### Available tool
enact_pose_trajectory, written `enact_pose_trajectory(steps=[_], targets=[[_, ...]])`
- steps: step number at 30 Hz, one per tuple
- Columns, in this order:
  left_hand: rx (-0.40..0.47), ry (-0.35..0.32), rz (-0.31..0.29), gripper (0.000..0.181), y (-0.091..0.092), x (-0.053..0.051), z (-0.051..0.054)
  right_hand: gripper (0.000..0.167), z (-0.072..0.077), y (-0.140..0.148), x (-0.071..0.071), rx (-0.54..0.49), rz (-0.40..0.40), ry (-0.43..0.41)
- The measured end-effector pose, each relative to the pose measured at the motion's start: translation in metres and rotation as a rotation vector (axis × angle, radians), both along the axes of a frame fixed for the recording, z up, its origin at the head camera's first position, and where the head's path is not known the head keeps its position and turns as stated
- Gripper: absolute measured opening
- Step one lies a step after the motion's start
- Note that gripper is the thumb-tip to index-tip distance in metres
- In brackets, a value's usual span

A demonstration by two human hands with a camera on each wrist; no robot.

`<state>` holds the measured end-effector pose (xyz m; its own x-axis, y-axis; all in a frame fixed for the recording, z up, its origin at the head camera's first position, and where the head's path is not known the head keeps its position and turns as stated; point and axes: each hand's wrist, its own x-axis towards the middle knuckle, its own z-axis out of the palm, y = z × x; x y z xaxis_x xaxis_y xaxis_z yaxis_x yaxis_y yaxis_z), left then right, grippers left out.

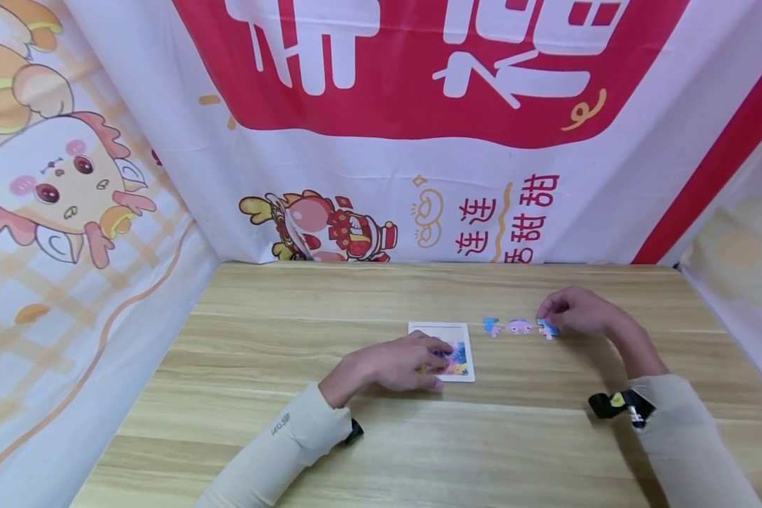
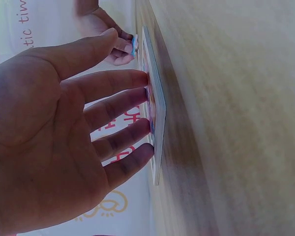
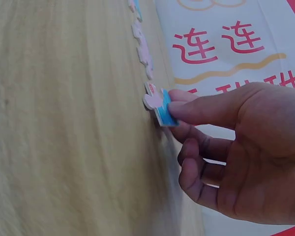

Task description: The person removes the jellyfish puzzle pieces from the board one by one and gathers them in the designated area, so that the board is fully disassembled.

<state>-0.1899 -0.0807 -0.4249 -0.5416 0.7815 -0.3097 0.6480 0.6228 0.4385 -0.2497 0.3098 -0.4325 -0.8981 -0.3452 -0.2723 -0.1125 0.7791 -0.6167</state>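
My right hand pinches a blue and pink jigsaw puzzle piece between thumb and fingers; its edge near the thumb looks slightly raised off the wood. In a row to its left lie a pink puzzle piece and another blue and pink puzzle piece, apart from each other. My left hand rests its spread fingertips on a white-framed puzzle board. Colourful picture parts show in the board's lower area, partly covered by the fingers. In the left wrist view the left fingers are nearly straight.
The wooden table carries the board and pieces. A printed white and red cloth hangs along its back edge. Another patterned cloth hangs on the left. Black straps sit at the sleeve cuffs.
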Motion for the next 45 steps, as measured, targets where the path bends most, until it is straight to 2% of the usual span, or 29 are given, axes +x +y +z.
enact_pose_trajectory(steps=[20, 24, 29, 33, 45], targets=[[-0.003, 0.003, -0.001, 0.052, 0.004, 0.000, 0.001, 0.021, -0.006, -0.006, 0.009, 0.024, -0.078, 0.084], [-0.007, 0.009, 0.002, 0.053, 0.003, 0.002, 0.001, 0.020, -0.003, -0.019, 0.011, 0.003, -0.043, 0.148], [-0.020, 0.015, -0.014, 0.056, 0.001, 0.005, 0.001, 0.018, 0.002, -0.047, 0.014, -0.026, -0.011, 0.167], [-0.022, 0.046, -0.026, 0.056, -0.003, 0.008, 0.003, 0.017, 0.007, -0.070, 0.017, -0.037, 0.041, 0.183], [-0.020, 0.121, -0.003, 0.048, -0.030, 0.020, 0.007, 0.015, 0.014, -0.131, 0.023, -0.079, 0.203, 0.197]])
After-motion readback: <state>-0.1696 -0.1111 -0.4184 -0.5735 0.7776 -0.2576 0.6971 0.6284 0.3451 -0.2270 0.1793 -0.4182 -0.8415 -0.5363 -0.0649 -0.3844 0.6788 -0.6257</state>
